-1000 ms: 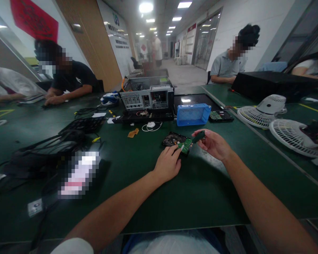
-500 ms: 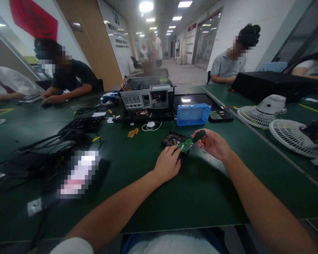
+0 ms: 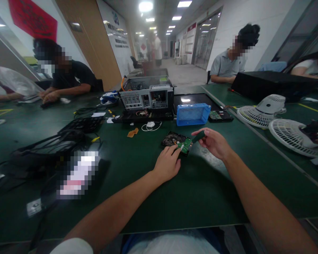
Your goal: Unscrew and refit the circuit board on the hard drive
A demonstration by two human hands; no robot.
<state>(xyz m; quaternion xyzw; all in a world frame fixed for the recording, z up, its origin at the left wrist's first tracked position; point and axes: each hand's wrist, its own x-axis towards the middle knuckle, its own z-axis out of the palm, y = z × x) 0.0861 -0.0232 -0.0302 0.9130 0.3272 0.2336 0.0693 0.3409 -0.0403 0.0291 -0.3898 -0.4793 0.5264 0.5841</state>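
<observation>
A hard drive point(image 3: 171, 138) lies on the green table in front of me, with a green circuit board point(image 3: 186, 144) at its right end. The fingertips of my left hand point(image 3: 169, 164) press on the near edge of the drive and board, fingers bent and thumb tucked below. To the right of the drive, my right hand point(image 3: 213, 144) grips the dark handle of a screwdriver point(image 3: 199, 137), which slants down-left towards the board. Its tip is too small to make out.
Beyond the drive stand a blue plastic bin point(image 3: 193, 115) and an opened computer case point(image 3: 145, 100). A second drive point(image 3: 220, 116) lies right of the bin. White fan parts point(image 3: 257, 114) sit at the right, black cables and a bag point(image 3: 42, 151) at the left. Other people sit across the table.
The screwdriver handle has turned a little in my right hand, and my right fingers have straightened along it. My left hand and the drive have stayed in place.
</observation>
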